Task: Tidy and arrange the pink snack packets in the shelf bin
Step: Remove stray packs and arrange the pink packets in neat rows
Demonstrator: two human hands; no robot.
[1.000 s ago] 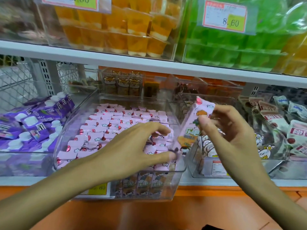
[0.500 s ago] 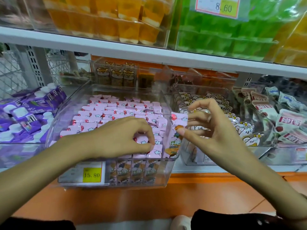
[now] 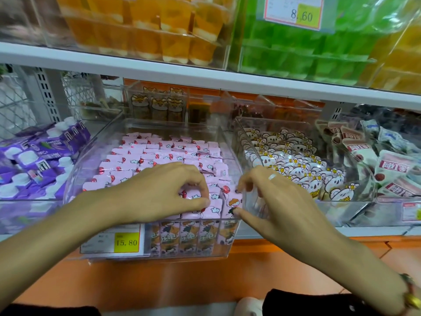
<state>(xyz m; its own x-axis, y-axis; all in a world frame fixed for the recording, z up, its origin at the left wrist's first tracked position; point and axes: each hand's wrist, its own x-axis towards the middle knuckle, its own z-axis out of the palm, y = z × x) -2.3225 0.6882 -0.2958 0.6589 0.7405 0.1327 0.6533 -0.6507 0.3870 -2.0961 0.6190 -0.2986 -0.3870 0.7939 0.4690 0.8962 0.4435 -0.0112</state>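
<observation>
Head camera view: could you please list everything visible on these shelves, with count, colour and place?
clear plastic shelf bin: one, centre of the lower shelf
pink snack packets: many, upright in rows inside that bin
yellow price tag reading 15.80: one, on the bin's front
purple pouches with white caps: many, left bin
white bear-print packets: many, bin to the right
white and maroon packets: several, far right
orange jelly cups: many, upper shelf
green jelly cups: many, upper shelf, right
left hand: pinching packets in the front row
right hand: silver ring, pinching a packet at the front right corner
</observation>
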